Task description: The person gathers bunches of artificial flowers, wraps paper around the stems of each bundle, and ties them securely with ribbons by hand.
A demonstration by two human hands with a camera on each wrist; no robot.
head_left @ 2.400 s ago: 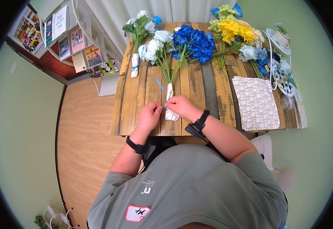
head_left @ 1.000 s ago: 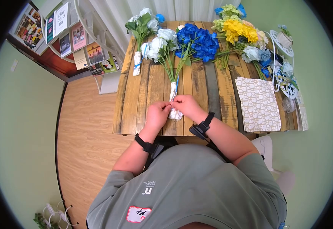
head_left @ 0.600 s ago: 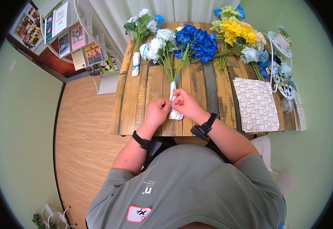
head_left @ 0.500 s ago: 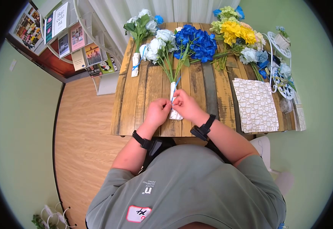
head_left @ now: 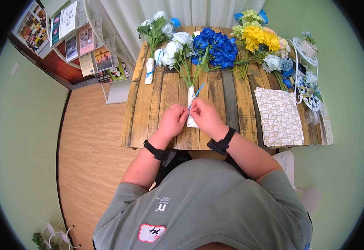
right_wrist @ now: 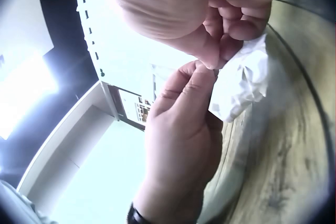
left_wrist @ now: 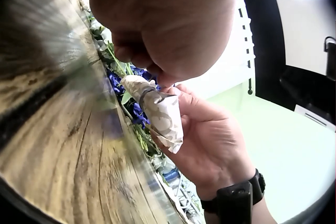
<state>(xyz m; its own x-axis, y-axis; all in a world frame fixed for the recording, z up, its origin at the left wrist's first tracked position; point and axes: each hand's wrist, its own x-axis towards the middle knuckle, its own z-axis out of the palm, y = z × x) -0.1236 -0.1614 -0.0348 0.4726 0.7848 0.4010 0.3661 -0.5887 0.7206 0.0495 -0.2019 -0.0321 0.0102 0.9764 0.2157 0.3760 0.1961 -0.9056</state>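
A bouquet with white flowers (head_left: 173, 49) and green stems lies on the table, its stem ends rolled in white patterned paper (head_left: 191, 95). Around this paper handle runs a thin blue ribbon (head_left: 201, 88), its loose end pointing up to the right. My left hand (head_left: 174, 120) pinches the ribbon from the left side of the handle. From the right, my right hand (head_left: 208, 118) pinches it too, thumb against fingers. The fingertips of both hands meet over the wrap in the right wrist view, where the paper wrap (right_wrist: 244, 79) shows beside them.
Blue hydrangeas (head_left: 215, 48) lie right of the bouquet, yellow flowers (head_left: 259, 37) farther right. A second wrapped bouquet (head_left: 149, 71) lies at the left. Patterned paper sheets (head_left: 278, 118) and a white metal stand (head_left: 309, 93) occupy the table's right side. A magazine rack (head_left: 94, 46) stands left.
The ribbon's loose end has gone from the handle's left side to its right. Both hands have shifted slightly right and closer together; the right fingers have bent in over the wrap.
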